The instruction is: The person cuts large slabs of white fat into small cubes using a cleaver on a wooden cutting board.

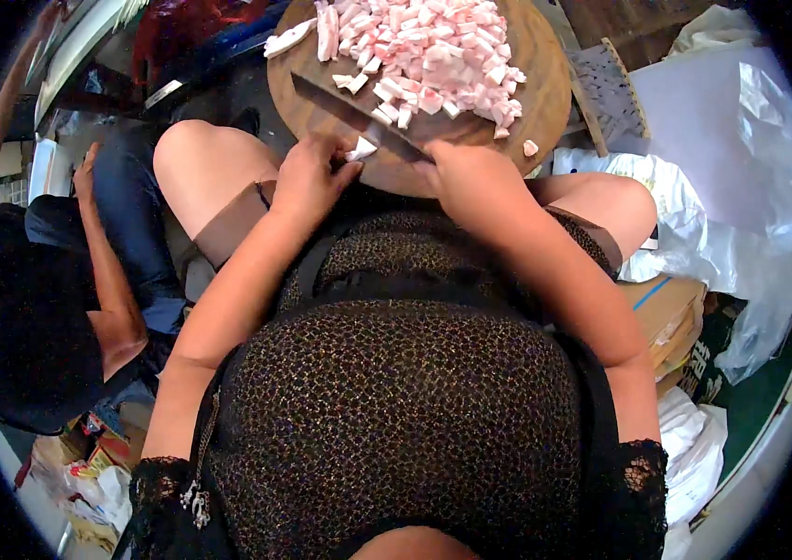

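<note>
A round wooden chopping board (539, 77) stands before me between my knees. Heaped on its far side are many small cubes of pale pink fatty meat (431, 52). My right hand (469, 171) grips the handle end of a cleaver (350, 112), whose dark blade slants across the board to the upper left. At the board's near left edge, my left hand (315, 164) pinches a white piece of fat (362, 148) between thumb and fingers. Two uncut strips (326, 31) lie at the far left of the heap. One stray cube (530, 148) sits apart near the right edge.
A person in dark clothing (39, 308) sits close on my left. To my right are a woven-seat stool or chair (602, 91), clear plastic sheeting (711, 133), white plastic bags (655, 196) and a cardboard box (665, 315). Crumpled packaging (95, 483) lies at lower left.
</note>
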Tool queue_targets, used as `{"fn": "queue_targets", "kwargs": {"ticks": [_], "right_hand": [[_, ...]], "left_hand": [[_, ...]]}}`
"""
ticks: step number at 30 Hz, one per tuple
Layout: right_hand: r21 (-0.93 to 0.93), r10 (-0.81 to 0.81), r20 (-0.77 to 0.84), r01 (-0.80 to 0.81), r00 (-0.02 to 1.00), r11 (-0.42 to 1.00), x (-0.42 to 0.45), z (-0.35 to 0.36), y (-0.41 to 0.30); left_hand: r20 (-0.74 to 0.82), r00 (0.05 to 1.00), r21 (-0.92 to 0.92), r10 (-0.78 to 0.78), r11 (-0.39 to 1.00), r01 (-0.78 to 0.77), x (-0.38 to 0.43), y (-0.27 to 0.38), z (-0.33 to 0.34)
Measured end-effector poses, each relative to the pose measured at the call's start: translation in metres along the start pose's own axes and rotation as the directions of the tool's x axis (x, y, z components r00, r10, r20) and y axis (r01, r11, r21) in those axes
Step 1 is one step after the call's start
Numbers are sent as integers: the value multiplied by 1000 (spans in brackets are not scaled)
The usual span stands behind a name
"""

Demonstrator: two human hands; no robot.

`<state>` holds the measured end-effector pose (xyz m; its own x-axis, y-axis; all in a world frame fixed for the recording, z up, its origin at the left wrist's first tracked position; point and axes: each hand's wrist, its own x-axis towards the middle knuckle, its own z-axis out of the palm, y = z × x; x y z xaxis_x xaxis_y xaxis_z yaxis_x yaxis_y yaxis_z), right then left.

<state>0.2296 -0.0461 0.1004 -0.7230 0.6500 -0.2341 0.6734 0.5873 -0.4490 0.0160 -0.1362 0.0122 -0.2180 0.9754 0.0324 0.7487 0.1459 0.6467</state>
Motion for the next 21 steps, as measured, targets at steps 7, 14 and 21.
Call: {"fn": "queue_targets", "kwargs": {"ticks": [7,14,21], "right_hand": [[-64,22,132,-14,991,998,-16,5,1],[13,-3,151,1,989,1000,5,14,-15],[-14,54,104,-52,993,999,34,12,6]], "left_hand": [[-53,988,110,145,984,-138,1,-5,9],[-47,982,150,184,973,-175,5,-11,13],[72,992,59,106,992,-111,17,15,6]]}}
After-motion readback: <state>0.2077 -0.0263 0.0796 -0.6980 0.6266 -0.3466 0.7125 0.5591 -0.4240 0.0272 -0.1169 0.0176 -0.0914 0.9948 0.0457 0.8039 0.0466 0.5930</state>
